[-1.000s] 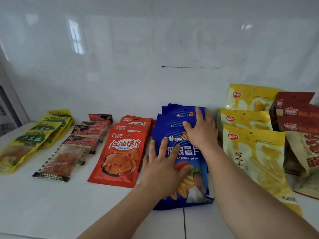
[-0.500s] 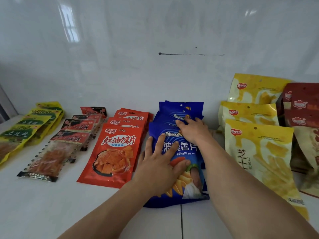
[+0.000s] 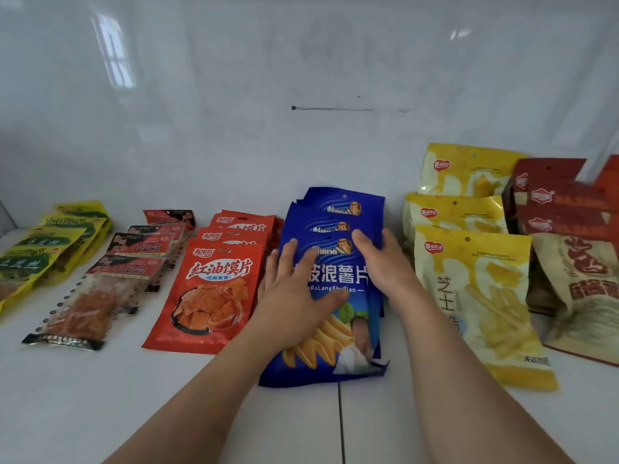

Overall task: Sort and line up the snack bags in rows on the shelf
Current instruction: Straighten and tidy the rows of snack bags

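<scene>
A stack of blue potato-chip bags point(image 3: 338, 212) lies overlapped in a row at the middle of the white shelf point(image 3: 100, 396). My left hand point(image 3: 294, 293) rests flat, fingers spread, on the left half of the front blue bag point(image 3: 348, 343). My right hand point(image 3: 385, 262) lies against that bag's right edge, fingers straight and pointing up-left. Red-orange bags point(image 3: 207, 289) form a row just to the left. Yellow fries bags point(image 3: 482, 296) form a row to the right.
Small red-and-clear packets point(image 3: 100, 296) and green-yellow bags point(image 3: 37, 259) lie in rows at the far left. Dark red and beige bags point(image 3: 576, 262) are piled at the far right. A glossy white wall point(image 3: 301, 78) closes the back; bare shelf lies in front.
My right hand drew back from the upper blue bags to the right edge of the front bag. The left hand stayed on the front bag. The camera moved closer and lower.
</scene>
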A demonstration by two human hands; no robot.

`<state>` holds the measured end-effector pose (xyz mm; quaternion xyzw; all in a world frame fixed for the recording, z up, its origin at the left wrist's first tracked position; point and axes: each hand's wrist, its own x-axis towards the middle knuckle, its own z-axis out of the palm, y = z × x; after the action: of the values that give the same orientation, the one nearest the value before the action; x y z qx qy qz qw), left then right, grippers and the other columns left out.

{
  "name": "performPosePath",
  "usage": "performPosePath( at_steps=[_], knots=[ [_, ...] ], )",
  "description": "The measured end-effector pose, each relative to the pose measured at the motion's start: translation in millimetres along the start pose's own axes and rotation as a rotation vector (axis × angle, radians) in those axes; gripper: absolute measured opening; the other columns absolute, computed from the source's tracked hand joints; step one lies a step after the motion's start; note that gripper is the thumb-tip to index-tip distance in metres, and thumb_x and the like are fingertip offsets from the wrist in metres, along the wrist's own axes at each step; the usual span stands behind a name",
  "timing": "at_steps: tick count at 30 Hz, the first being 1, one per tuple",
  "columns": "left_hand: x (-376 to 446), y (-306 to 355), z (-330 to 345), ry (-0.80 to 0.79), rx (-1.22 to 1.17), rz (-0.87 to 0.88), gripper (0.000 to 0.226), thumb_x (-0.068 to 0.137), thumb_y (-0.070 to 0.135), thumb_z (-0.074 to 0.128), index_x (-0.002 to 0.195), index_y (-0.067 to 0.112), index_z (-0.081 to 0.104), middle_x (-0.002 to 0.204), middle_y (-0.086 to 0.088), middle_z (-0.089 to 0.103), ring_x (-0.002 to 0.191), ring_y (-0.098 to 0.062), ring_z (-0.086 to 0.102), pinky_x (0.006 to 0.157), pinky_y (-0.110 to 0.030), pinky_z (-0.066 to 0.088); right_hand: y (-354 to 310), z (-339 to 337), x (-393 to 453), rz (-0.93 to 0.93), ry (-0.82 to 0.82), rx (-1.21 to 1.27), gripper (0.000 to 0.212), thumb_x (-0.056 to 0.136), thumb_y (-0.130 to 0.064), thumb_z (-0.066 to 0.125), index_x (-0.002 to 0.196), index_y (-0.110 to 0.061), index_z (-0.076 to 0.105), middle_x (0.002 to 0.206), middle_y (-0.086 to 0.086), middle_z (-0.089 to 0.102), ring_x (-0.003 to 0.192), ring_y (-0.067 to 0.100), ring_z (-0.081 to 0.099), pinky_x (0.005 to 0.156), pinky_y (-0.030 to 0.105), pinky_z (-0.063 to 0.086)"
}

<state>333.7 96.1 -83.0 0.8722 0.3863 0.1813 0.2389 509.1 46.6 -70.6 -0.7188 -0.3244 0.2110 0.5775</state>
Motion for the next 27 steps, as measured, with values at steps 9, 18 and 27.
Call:
performPosePath(
  at_steps=[9,18,27],
  knots=[
    [-0.2,-0.6,7.0,0.076,-0.285,-0.148,0.100,0.091,0.060,0.060,0.162,0.020,0.002,0.169,0.001,-0.002,0.151,-0.025,0.024,0.114,-0.039,0.037,22.3,9.7,-35.6,0.015,-0.034,-0.046,0.048,0.089,-0.056,0.064,0.128,-0.032,0.050,0.115,-0.006,0.070,0.091,0.012,0.073,0.081,0.038,0.061],
    [-3.7,-4.0,9.3,0.101,-0.304,-0.117,0.096,0.092,0.060,0.058,0.161,0.018,0.006,0.168,-0.002,0.003,0.148,-0.026,0.030,0.111,-0.039,0.041,18.0,13.3,-39.2,0.029,-0.043,-0.040,0.055,0.088,-0.057,0.066,0.133,-0.029,0.049,0.116,-0.004,0.071,0.091,0.014,0.074,0.083,0.042,0.062],
    [-4.8,1.5,-1.0,0.168,-0.037,-0.015,0.083,0.096,0.063,0.047,0.160,0.019,0.016,0.169,-0.006,0.001,0.155,-0.028,0.004,0.125,-0.044,0.016,-4.0,3.5,-53.1,-0.027,0.119,-0.230,0.068,0.097,-0.051,0.056,0.152,-0.020,0.033,0.143,0.004,0.051,0.115,0.013,0.060,0.080,0.027,0.057]
  ],
)
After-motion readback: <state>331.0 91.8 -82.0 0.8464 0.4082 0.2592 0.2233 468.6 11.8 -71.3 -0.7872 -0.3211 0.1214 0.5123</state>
